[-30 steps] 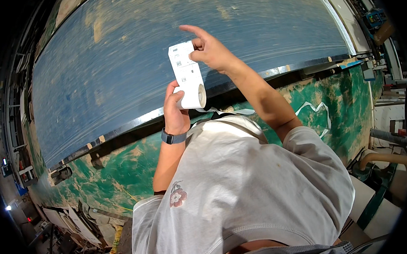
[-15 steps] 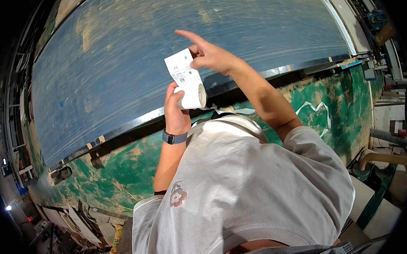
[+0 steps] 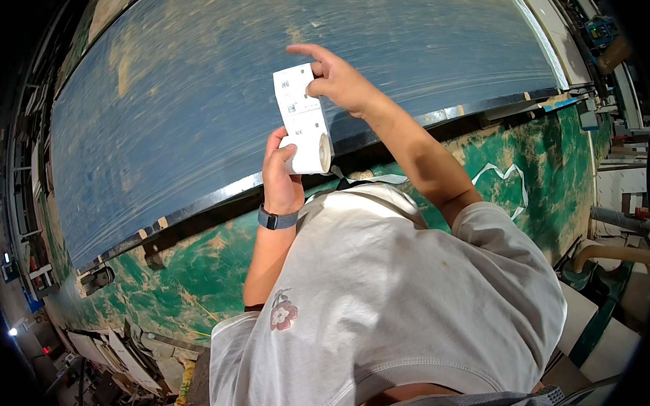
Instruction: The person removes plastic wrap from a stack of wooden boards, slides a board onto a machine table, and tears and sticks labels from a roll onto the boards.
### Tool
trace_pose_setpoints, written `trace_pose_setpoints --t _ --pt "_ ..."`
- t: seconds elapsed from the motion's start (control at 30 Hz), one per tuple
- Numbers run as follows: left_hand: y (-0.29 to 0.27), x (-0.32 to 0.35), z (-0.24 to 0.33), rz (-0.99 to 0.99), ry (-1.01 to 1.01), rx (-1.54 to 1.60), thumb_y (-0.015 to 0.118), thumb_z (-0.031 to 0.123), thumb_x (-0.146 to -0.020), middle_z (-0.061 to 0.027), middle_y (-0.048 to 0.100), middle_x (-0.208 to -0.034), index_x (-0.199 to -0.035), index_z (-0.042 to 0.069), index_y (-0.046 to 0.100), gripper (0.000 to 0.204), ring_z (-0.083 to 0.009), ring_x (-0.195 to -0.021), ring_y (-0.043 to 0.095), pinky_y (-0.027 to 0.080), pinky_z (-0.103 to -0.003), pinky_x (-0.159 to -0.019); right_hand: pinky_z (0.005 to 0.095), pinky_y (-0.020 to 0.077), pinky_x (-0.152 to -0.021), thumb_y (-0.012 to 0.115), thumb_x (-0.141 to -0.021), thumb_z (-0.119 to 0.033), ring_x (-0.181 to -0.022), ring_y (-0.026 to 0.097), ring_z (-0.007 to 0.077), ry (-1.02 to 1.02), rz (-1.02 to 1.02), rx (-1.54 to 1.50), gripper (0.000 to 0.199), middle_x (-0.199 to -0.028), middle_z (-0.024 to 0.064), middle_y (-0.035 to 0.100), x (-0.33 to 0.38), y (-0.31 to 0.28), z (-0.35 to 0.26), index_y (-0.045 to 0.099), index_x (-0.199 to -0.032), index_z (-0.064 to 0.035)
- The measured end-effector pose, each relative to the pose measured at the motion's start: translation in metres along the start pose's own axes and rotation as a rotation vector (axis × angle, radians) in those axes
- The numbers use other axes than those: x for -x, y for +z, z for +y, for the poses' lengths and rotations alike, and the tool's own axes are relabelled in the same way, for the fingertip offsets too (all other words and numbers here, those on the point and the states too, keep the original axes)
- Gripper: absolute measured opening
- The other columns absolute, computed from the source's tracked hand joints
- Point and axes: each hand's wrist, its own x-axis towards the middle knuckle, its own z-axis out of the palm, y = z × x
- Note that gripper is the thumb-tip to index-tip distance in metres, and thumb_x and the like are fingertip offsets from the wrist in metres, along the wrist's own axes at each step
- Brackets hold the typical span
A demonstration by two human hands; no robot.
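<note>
My left hand (image 3: 281,177) is closed round a roll of white labels (image 3: 309,156), its thumb lying on the near side of the roll. From the roll a printed label strip (image 3: 296,95) runs away from me over the blue surface. Near the strip's far end, my right hand (image 3: 338,83) pinches its right edge between thumb and curled fingers, with the index finger stretched out past it to the left. A dark wristband (image 3: 278,219) is on my left wrist.
Beneath the hands lies a long, dusty blue conveyor belt (image 3: 190,100) with a dark metal near edge (image 3: 216,197). The green floor (image 3: 197,270) is strewn with dust, and a loose white strip (image 3: 516,180) lies on it at right. Boards (image 3: 128,357) lean at lower left.
My right hand has drawn more of the label strip off the roll, so the strip reaches farther away and shows more printed labels. My left hand stays nearly in place. The belt's marks have shifted left.
</note>
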Motion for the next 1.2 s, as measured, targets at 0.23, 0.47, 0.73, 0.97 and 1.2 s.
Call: trace_pose_setpoints --t 0.23,0.47,0.73,0.97,1.2 --pt "0.001 -0.002 -0.003 0.024 0.001 -0.038 0.047 0.022 -0.08 -0.0111 0.061 -0.111 -0.121 0.005 0.047 0.045 -0.0217 -0.101 0.062 0.052 -0.034 -0.083 0.0298 0.0465 -0.08 0.049 -0.078 0.004 -0.086 0.06 0.0142 -0.025 0.009 -0.061 0.061 -0.089 0.0082 0.064 -0.003 -0.004 -0.002 0.041 -0.138 -0.008" --pt "0.005 0.0 0.003 -0.007 0.009 -0.029 0.045 0.015 -0.081 -0.014 0.059 -0.114 -0.125 0.001 0.043 0.046 -0.0215 -0.102 0.062 0.052 -0.034 -0.086 0.0293 0.0459 -0.079 0.05 -0.08 0.003 -0.084 0.059 0.0136 -0.056 0.014 -0.026 0.06 -0.087 0.0074 0.064 -0.005 -0.006 0.001 0.04 -0.138 -0.0069" --pt "0.005 -0.001 -0.001 -0.004 0.027 -0.036 0.042 0.014 -0.082 -0.0158 0.056 -0.121 -0.135 -0.002 0.037 0.055 -0.0232 -0.109 0.06 0.051 -0.035 -0.088 0.0317 0.0452 -0.082 0.052 -0.082 0.0 -0.089 0.059 0.0166 0.015 -0.01 0.021 0.063 -0.093 0.0102 0.064 0.002 -0.01 -0.004 0.034 -0.142 -0.0077" --pt "0.009 0.0 -0.004 0.059 0.054 -0.048 0.044 0.018 -0.081 -0.0142 0.056 -0.122 -0.137 0.0 0.037 0.06 -0.0235 -0.108 0.06 0.054 -0.035 -0.084 0.0336 0.0452 -0.082 0.057 -0.072 0.002 -0.089 0.059 0.0194 0.0 -0.231 0.048 0.09 -0.094 0.0128 0.063 0.012 -0.01 -0.002 0.016 -0.15 -0.0135" --pt "0.005 0.001 -0.007 0.029 0.074 -0.007 0.043 0.013 -0.08 -0.0155 0.055 -0.122 -0.136 -0.001 0.037 0.058 -0.0239 -0.107 0.061 0.053 -0.035 -0.084 0.0327 0.0455 -0.078 0.057 -0.072 0.006 -0.081 0.057 0.0174 0.049 -0.168 0.108 0.093 -0.088 0.0103 0.061 0.013 -0.007 0.001 0.014 -0.151 -0.0147"
